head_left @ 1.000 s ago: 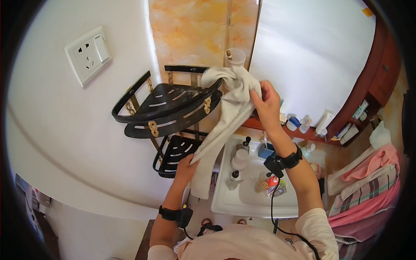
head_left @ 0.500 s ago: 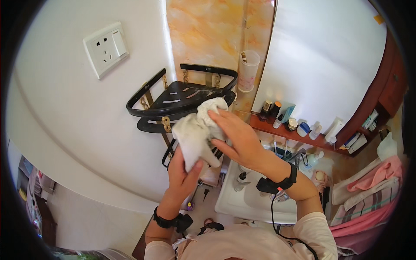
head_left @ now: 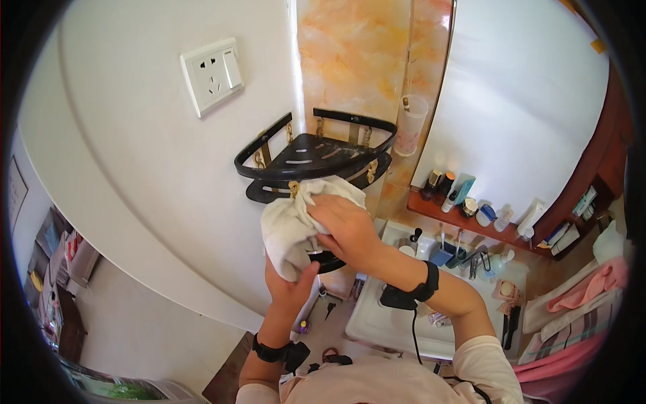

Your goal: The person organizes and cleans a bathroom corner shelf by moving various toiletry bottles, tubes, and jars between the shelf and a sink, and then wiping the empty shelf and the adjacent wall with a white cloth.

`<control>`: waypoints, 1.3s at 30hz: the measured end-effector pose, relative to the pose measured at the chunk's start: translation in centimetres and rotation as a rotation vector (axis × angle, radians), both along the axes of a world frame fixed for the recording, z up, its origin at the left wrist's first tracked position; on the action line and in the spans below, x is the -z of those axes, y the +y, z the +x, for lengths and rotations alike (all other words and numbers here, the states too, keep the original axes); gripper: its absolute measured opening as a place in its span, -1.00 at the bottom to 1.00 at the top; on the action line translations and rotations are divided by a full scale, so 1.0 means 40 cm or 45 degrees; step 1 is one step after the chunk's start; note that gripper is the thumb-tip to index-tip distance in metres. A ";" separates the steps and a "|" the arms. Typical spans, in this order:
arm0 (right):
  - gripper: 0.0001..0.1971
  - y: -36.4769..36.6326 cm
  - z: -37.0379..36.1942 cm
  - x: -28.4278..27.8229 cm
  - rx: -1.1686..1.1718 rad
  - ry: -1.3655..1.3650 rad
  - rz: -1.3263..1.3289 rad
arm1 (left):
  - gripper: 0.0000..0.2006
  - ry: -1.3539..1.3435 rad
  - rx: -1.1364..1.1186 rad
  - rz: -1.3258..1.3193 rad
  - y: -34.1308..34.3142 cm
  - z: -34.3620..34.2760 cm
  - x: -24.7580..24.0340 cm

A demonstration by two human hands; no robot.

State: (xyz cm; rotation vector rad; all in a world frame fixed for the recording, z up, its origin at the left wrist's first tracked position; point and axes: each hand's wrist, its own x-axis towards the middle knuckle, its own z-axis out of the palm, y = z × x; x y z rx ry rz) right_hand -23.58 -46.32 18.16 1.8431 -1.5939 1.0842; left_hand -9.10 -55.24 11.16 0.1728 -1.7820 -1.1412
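Observation:
A white cloth (head_left: 282,232) is bunched between my two hands, just below the upper tier of a black corner shelf (head_left: 309,158) with gold-coloured links. My right hand (head_left: 343,229) grips the cloth from the right, its fingers folded over the top of it. From below, my left hand (head_left: 288,286) holds the lower left part, thumb to the right and the other fingers hidden behind the cloth. The cloth covers part of the shelf's front, and a lower black tier shows beside my right wrist.
On the left wall is a white socket (head_left: 212,76). To the right, a white sink (head_left: 397,316) stands below a reddish ledge (head_left: 431,204) with several small bottles and a mirror (head_left: 518,101). A plastic cup (head_left: 410,128) hangs by the tiles; towels (head_left: 579,303) hang far right.
The whole view has shifted, with shelf and socket further right in the picture. My hands have brought the cloth against the shelf's front, and the cloth is spread wider.

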 end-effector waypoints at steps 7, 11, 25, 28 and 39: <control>-0.45 0.095 -0.031 -0.097 -0.072 0.105 -0.203 | -0.55 0.188 0.164 -0.156 0.058 -0.066 -0.185; -0.44 0.133 -0.186 -0.134 0.245 0.107 -0.298 | -0.59 0.044 -0.393 -1.117 0.076 -0.212 -0.292; -0.51 0.002 -0.090 -0.125 0.170 0.254 -0.131 | -0.64 -0.113 -0.814 -1.136 -0.051 -0.162 -0.228; -0.52 -0.104 -0.033 -0.117 0.140 0.309 -0.172 | -0.62 -0.085 -0.773 -0.828 -0.119 -0.121 -0.210; -0.60 -0.198 0.012 -0.108 -0.046 0.396 -0.262 | -0.69 0.209 -0.747 -0.377 -0.105 -0.127 -0.079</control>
